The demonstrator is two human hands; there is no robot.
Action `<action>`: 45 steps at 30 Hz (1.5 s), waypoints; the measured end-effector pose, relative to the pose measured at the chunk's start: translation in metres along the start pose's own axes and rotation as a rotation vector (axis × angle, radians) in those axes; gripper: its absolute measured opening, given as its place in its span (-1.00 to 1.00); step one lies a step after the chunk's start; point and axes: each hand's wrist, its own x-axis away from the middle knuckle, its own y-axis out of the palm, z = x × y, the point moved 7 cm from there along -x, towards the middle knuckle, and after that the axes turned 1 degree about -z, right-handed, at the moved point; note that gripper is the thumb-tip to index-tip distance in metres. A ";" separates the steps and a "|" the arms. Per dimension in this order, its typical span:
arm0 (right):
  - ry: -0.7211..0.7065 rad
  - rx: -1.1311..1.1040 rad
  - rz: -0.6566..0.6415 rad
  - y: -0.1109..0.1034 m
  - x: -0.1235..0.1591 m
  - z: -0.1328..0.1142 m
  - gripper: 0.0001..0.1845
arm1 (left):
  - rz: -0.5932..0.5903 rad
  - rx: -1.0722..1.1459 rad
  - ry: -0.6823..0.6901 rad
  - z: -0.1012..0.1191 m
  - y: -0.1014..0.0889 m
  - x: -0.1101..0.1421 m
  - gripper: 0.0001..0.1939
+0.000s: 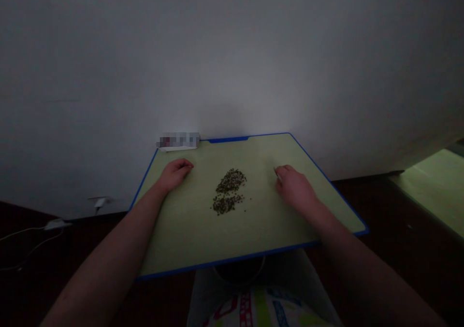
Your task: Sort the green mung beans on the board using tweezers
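Observation:
Two loose heaps of small dark speckled grains lie on the pale yellow-green board (192, 240), a larger heap (232, 179) behind a smaller heap (224, 204). Left of them, my left hand (176, 174) rests on the board with its fingers curled together; nothing shows in it. On the other side, my right hand (295, 186) is closed around a thin, pale stick-like tool (277, 174). Its tip points toward the far edge, and its exact kind is too small and dim to tell. Neither hand touches the grains.
At the board's back left corner stands a white box (181, 142) with a blurred label. A plain wall (232, 76) rises behind the blue-edged board. Charger cables (54, 224) lie on the floor at left. My lap (308, 278) is under the near edge.

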 end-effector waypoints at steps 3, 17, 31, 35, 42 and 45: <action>-0.089 -0.137 0.102 -0.024 -0.013 0.009 -0.79 | -0.007 -0.013 0.022 -0.002 0.000 -0.001 -0.77; -0.445 -0.470 -0.240 0.016 -0.111 -0.029 -0.84 | -0.010 0.019 0.026 -0.010 -0.001 -0.004 -0.76; -0.555 -0.543 -0.450 0.030 -0.123 -0.056 -0.71 | -0.003 0.019 0.027 -0.008 0.000 -0.002 -0.78; -0.615 -0.517 -0.590 0.028 -0.084 -0.054 -0.74 | -0.006 0.015 0.024 -0.008 0.000 -0.003 -0.76; -0.597 -0.371 -0.554 0.025 -0.043 -0.047 -0.70 | -0.008 -0.029 0.023 -0.005 -0.001 -0.001 -0.77; -0.578 -0.337 -0.514 0.026 -0.039 -0.048 -0.71 | -0.004 -0.017 0.035 -0.004 0.000 -0.002 -0.77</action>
